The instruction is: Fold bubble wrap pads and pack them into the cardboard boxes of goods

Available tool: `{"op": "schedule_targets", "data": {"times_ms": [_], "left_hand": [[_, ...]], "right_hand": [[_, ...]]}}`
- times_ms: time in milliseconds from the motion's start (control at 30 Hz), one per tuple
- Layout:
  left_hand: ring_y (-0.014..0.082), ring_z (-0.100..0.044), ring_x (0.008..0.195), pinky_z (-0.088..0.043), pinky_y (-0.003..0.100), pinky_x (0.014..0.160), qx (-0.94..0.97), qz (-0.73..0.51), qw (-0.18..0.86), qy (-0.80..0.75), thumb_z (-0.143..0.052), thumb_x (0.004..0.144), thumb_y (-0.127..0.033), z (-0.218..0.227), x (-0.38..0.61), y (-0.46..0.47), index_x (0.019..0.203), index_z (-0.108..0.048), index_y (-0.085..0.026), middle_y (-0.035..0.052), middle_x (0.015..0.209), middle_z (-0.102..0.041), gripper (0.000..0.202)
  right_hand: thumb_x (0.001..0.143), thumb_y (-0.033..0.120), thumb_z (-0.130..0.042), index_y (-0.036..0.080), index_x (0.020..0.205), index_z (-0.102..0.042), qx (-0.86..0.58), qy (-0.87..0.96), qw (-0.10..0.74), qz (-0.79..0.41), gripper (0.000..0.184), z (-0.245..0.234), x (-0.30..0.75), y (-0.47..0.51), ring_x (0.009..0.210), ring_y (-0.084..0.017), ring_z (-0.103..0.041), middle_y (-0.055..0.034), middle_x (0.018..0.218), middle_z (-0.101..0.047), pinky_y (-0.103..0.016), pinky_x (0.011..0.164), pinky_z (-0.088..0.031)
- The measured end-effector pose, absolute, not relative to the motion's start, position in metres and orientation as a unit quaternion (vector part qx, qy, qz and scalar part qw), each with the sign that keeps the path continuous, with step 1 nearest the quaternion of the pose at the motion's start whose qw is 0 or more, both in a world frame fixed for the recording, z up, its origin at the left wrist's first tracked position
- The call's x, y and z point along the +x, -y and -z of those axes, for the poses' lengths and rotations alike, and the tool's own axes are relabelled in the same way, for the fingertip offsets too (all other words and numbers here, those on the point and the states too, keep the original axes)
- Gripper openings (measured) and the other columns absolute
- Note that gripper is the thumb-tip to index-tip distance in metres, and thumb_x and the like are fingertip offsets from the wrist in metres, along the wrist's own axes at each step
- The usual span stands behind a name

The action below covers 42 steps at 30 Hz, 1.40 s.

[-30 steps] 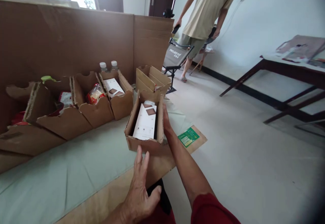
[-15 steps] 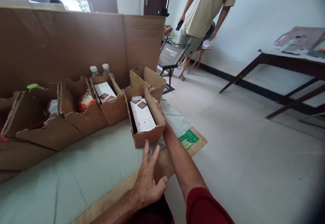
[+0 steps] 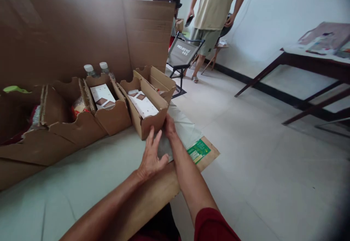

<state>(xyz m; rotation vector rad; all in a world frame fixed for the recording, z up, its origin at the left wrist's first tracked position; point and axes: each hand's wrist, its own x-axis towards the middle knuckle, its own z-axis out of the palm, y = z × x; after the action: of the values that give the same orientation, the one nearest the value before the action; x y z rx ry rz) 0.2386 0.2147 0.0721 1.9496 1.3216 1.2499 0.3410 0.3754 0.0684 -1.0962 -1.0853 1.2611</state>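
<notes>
Left hand (image 3: 150, 157), fingers spread flat, and right hand (image 3: 168, 127), its curl unclear, seemingly steady the cardboard box (image 3: 149, 125) at its near end, by the sheet's (image 3: 82, 175) right edge.

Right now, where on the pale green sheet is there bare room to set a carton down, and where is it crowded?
Free: the pale green sheet in front of the brown cardboard cartons, left of the left hand. Crowded: the carton row against the tall cardboard wall, and the corner around the right hand and end carton.
</notes>
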Motion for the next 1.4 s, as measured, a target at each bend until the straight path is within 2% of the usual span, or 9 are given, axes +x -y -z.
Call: {"op": "schedule_targets", "data": {"times_ms": [233, 467, 633, 800, 933, 1033, 1100, 1200, 1400], "left_hand": [[0.0388, -0.018, 0.161, -0.021, 0.062, 0.127, 0.742, -0.417, 0.203, -0.483, -0.064, 0.079, -0.030, -0.071, 0.191, -0.279, 0.159, -0.034, -0.018, 0.0207, 0.173, -0.020, 0.086], [0.0376, -0.022, 0.160, -0.023, 0.062, 0.127, 0.749, -0.392, 0.216, -0.488, -0.065, 0.078, -0.036, -0.075, 0.162, -0.303, 0.157, -0.039, -0.019, 0.0173, 0.171, -0.027, 0.085], [0.0391, -0.031, 0.157, -0.028, 0.061, 0.125, 0.743, -0.376, 0.222, -0.508, -0.066, 0.078, -0.038, -0.075, 0.154, -0.300, 0.155, -0.044, -0.014, 0.0211, 0.168, -0.033, 0.084], [0.0438, -0.048, 0.146, -0.037, 0.072, 0.116, 0.728, -0.354, 0.214, -0.547, -0.065, 0.082, -0.038, -0.055, 0.141, -0.202, 0.146, -0.057, -0.017, 0.0230, 0.159, -0.047, 0.067], [0.0346, -0.052, 0.145, -0.041, 0.061, 0.121, 0.731, -0.359, 0.177, -0.553, -0.063, 0.091, -0.033, -0.034, 0.130, -0.088, 0.140, -0.063, -0.027, 0.0145, 0.151, -0.060, 0.049], [0.0304, -0.061, 0.136, -0.050, 0.055, 0.116, 0.705, -0.389, 0.175, -0.566, -0.060, 0.093, -0.028, -0.033, 0.123, -0.038, 0.138, -0.064, -0.030, 0.0117, 0.142, -0.068, 0.045], [0.0300, -0.066, 0.131, -0.054, 0.054, 0.112, 0.693, -0.414, 0.173, -0.565, -0.060, 0.093, -0.027, -0.037, 0.121, -0.028, 0.134, -0.067, -0.030, 0.0114, 0.135, -0.072, 0.042], [0.0310, -0.068, 0.127, -0.054, 0.056, 0.111, 0.678, -0.427, 0.192, -0.566, -0.061, 0.090, -0.026, -0.045, 0.122, -0.032, 0.129, -0.070, -0.028, 0.0120, 0.131, -0.074, 0.041], [0.0333, -0.067, 0.128, -0.058, 0.053, 0.105, 0.620, -0.463, 0.245, -0.584, -0.061, 0.088, -0.028, -0.055, 0.114, -0.030, 0.129, -0.071, -0.025, 0.0142, 0.136, -0.070, 0.042]], "right_hand": [[0.072, 0.091, -0.055, 0.018, 0.090, -0.075, -0.465, 0.449, 0.537, -0.543, 0.078, -0.060, 0.338, -0.378, 0.092, -0.026, -0.073, -0.0104, 0.090, -0.079, -0.033, 0.073, -0.054], [0.071, 0.092, -0.056, 0.020, 0.082, -0.074, -0.473, 0.469, 0.529, -0.526, 0.075, -0.061, 0.336, -0.377, 0.092, -0.027, -0.073, -0.0109, 0.087, -0.079, -0.035, 0.074, -0.054], [0.075, 0.088, -0.053, 0.019, 0.084, -0.073, -0.481, 0.492, 0.529, -0.497, 0.073, -0.068, 0.337, -0.373, 0.088, -0.026, -0.073, -0.0127, 0.088, -0.079, -0.036, 0.074, -0.055], [0.079, 0.069, -0.063, 0.018, 0.099, -0.072, -0.453, 0.545, 0.543, -0.450, 0.055, -0.102, 0.328, -0.354, 0.083, -0.023, -0.071, -0.0090, 0.088, -0.078, -0.038, 0.080, -0.055], [0.086, 0.047, -0.064, 0.023, 0.129, -0.068, -0.368, 0.654, 0.492, -0.442, 0.049, -0.145, 0.282, -0.330, 0.070, -0.017, -0.067, -0.0003, 0.084, -0.076, -0.034, 0.076, -0.055], [0.090, 0.027, -0.057, 0.032, 0.145, -0.059, -0.350, 0.801, 0.359, -0.327, 0.054, -0.175, 0.235, -0.323, 0.074, -0.019, -0.068, 0.0028, 0.082, -0.075, -0.033, 0.080, -0.053], [0.089, 0.018, -0.057, 0.031, 0.138, -0.065, -0.387, 0.846, 0.281, -0.237, 0.052, -0.190, 0.210, -0.323, 0.081, -0.024, -0.071, -0.0002, 0.085, -0.077, -0.035, 0.083, -0.051], [0.088, 0.014, -0.056, 0.026, 0.114, -0.076, -0.422, 0.850, 0.254, -0.189, 0.034, -0.204, 0.197, -0.319, 0.088, -0.030, -0.072, -0.0074, 0.091, -0.079, -0.036, 0.080, -0.049], [0.090, 0.020, -0.054, 0.027, 0.099, -0.072, -0.406, 0.856, 0.270, -0.172, 0.022, -0.212, 0.268, -0.253, 0.079, -0.023, -0.072, -0.0026, 0.084, -0.077, -0.030, 0.072, -0.048]]}}
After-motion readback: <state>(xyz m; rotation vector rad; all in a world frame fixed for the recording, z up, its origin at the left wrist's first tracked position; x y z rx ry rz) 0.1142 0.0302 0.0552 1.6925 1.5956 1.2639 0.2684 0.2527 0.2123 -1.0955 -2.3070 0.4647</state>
